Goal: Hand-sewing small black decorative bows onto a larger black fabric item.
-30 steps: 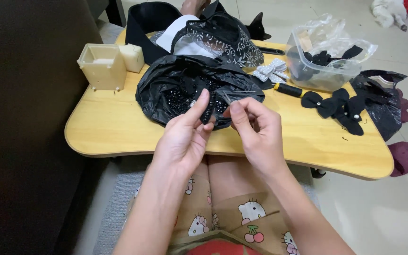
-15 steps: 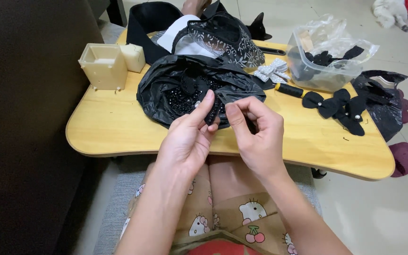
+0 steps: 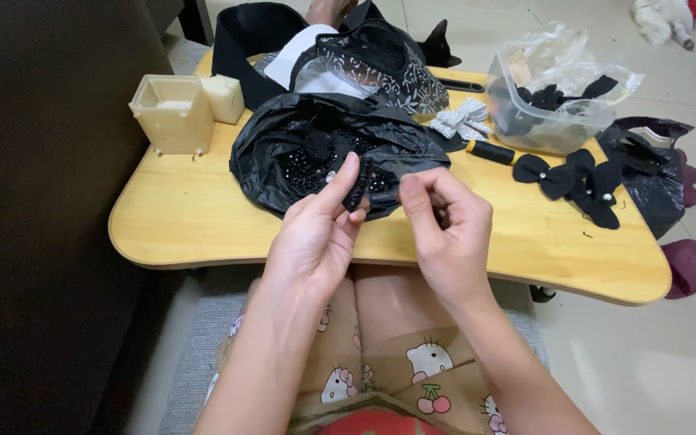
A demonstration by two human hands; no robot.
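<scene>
At lower centre, the left hand (image 3: 316, 229) pinches a small black beaded piece (image 3: 358, 185) between thumb and fingers. Just right of it, the right hand (image 3: 445, 229) has its fingers curled together; what they pinch cannot be told. Behind both, a black plastic bag (image 3: 324, 149) lies open on the wooden table (image 3: 187, 213). Farther right lie black bows (image 3: 573, 181); at upper right, a clear plastic container (image 3: 557, 101).

beaded black strip (image 3: 358, 184) | small, dark, studded with shiny beads | upright, slightly tilted | pinched at left hand (image 3: 316, 229) fingertips | above counter (image 3: 187, 217) front edge, over black plastic bag (image 3: 283, 137)
</scene>
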